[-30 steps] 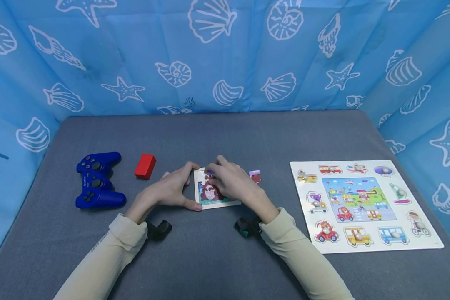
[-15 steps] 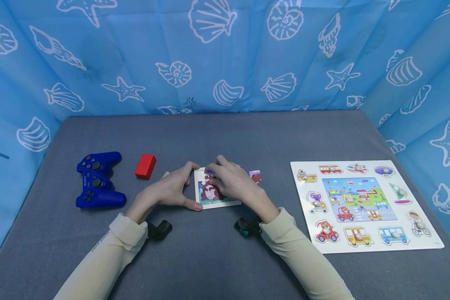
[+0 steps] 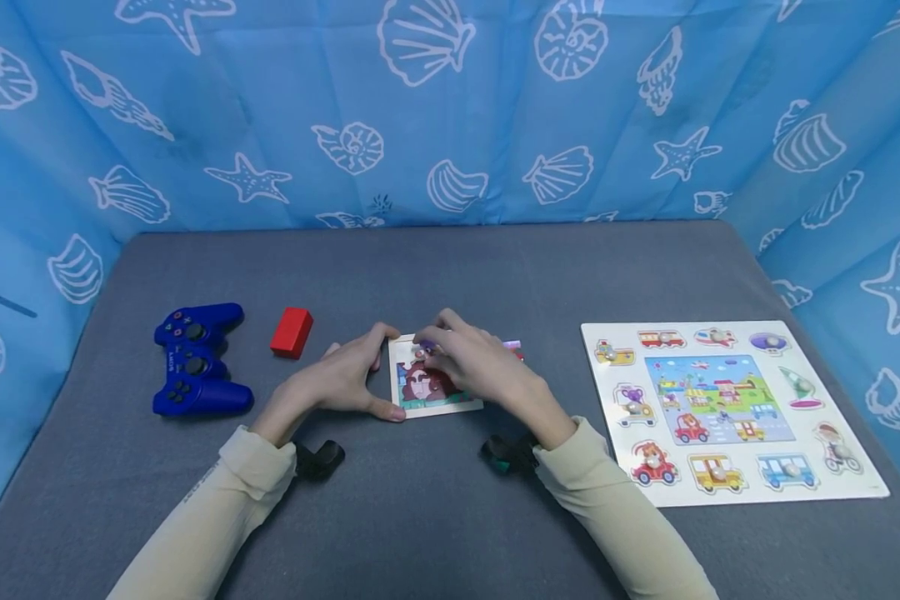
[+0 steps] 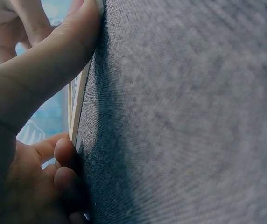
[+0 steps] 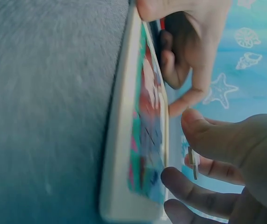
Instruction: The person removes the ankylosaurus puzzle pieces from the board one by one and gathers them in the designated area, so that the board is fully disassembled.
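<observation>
A small jigsaw puzzle tray [image 3: 442,409] with a light wooden rim lies mid-table, with a picture of a brown-haired figure in it. My left hand [image 3: 345,373] holds the tray's left side, thumb at the near corner and forefinger at the far one. Over the tray's upper right, my right hand [image 3: 480,358] pinches a puzzle piece [image 5: 193,163] between thumb and fingers, seen edge-on just above the tray in the right wrist view. Right of the tray lies another puzzle piece [image 3: 513,344], purple and red, partly hidden by the right hand.
A red block [image 3: 291,332] and a blue game controller [image 3: 195,360] lie to the left. A large white knob puzzle board [image 3: 622,454] with vehicle pieces lies on the right, near the right sleeve. A blue shell-patterned curtain [image 3: 450,108] stands behind the table.
My right hand has shifted slightly to the right over the tray and now covers part of the loose piece. My left hand and the tray have stayed in place.
</observation>
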The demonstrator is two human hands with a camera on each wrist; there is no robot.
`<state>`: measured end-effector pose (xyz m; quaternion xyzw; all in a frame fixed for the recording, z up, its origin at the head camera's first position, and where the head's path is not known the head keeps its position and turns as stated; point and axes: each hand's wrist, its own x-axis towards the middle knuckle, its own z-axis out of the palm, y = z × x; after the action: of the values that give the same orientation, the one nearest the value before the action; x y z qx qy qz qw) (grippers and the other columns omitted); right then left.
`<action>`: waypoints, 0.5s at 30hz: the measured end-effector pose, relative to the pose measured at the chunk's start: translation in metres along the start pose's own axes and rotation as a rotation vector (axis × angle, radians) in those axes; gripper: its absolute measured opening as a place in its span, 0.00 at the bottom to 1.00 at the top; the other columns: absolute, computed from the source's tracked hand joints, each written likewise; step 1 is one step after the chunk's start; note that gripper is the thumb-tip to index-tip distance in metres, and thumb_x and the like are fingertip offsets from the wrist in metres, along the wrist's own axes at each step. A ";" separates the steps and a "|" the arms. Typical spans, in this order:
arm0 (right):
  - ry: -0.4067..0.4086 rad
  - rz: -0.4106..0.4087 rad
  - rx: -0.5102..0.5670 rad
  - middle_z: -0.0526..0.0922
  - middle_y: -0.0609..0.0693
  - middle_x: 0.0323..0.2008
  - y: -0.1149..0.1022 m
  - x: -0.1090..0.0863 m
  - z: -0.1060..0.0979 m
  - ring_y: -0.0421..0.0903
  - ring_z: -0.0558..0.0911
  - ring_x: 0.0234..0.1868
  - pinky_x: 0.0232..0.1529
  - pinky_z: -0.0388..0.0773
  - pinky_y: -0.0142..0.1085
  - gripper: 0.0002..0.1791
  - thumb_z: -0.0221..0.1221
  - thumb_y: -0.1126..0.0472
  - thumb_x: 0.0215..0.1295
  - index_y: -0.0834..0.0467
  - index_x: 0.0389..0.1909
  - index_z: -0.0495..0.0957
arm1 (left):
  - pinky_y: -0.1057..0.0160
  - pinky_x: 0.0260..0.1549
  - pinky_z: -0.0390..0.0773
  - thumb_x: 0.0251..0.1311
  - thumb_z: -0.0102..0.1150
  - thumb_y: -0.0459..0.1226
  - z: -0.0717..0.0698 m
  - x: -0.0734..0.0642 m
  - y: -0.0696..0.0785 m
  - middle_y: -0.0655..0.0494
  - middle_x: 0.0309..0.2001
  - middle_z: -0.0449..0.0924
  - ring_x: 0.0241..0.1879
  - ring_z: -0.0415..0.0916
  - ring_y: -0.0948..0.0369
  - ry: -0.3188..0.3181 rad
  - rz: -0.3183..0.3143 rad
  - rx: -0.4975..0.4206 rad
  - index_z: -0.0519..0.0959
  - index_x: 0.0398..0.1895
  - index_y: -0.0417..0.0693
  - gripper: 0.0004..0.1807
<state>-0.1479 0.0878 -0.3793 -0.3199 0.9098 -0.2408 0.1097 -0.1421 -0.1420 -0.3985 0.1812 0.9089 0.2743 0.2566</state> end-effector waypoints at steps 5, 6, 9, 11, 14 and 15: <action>0.011 0.035 -0.020 0.77 0.54 0.51 0.008 -0.010 -0.012 0.44 0.75 0.36 0.34 0.72 0.35 0.18 0.58 0.59 0.75 0.54 0.63 0.80 | 0.54 0.43 0.56 0.44 0.81 0.57 0.000 0.000 0.001 0.51 0.45 0.71 0.45 0.69 0.56 0.001 0.001 0.006 0.57 0.73 0.51 0.57; 0.018 0.044 -0.027 0.77 0.54 0.52 0.012 -0.013 -0.015 0.45 0.76 0.37 0.35 0.73 0.37 0.17 0.58 0.59 0.75 0.54 0.62 0.80 | 0.54 0.43 0.56 0.44 0.81 0.57 0.000 0.000 0.001 0.51 0.45 0.71 0.45 0.69 0.56 0.000 -0.001 0.006 0.57 0.73 0.51 0.57; 0.045 0.081 -0.049 0.77 0.54 0.53 0.025 -0.022 -0.024 0.48 0.80 0.42 0.39 0.77 0.44 0.16 0.59 0.59 0.75 0.54 0.61 0.81 | 0.53 0.45 0.57 0.44 0.81 0.57 0.000 0.000 0.001 0.51 0.46 0.71 0.46 0.69 0.56 -0.003 -0.007 0.009 0.56 0.73 0.52 0.58; 0.059 0.112 -0.066 0.78 0.55 0.53 0.036 -0.029 -0.031 0.51 0.81 0.45 0.42 0.78 0.48 0.16 0.59 0.59 0.75 0.54 0.60 0.81 | 0.53 0.46 0.57 0.44 0.81 0.57 0.001 0.000 0.001 0.51 0.46 0.71 0.47 0.69 0.56 -0.005 -0.014 0.009 0.56 0.73 0.53 0.58; 0.065 0.155 -0.097 0.78 0.57 0.52 0.053 -0.039 -0.039 0.52 0.81 0.45 0.43 0.77 0.49 0.16 0.60 0.60 0.74 0.56 0.59 0.82 | 0.53 0.46 0.57 0.44 0.81 0.57 0.000 0.000 0.001 0.51 0.46 0.71 0.47 0.69 0.56 -0.003 -0.010 0.007 0.56 0.73 0.52 0.58; 0.063 0.170 -0.107 0.78 0.57 0.50 0.058 -0.043 -0.042 0.51 0.80 0.43 0.42 0.76 0.48 0.16 0.60 0.61 0.74 0.56 0.59 0.82 | 0.53 0.45 0.57 0.44 0.81 0.57 0.000 0.000 0.001 0.51 0.46 0.71 0.46 0.69 0.56 -0.003 -0.008 0.005 0.56 0.73 0.52 0.58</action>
<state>-0.1603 0.1698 -0.3706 -0.2390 0.9482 -0.1918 0.0842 -0.1414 -0.1410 -0.3978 0.1785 0.9099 0.2707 0.2587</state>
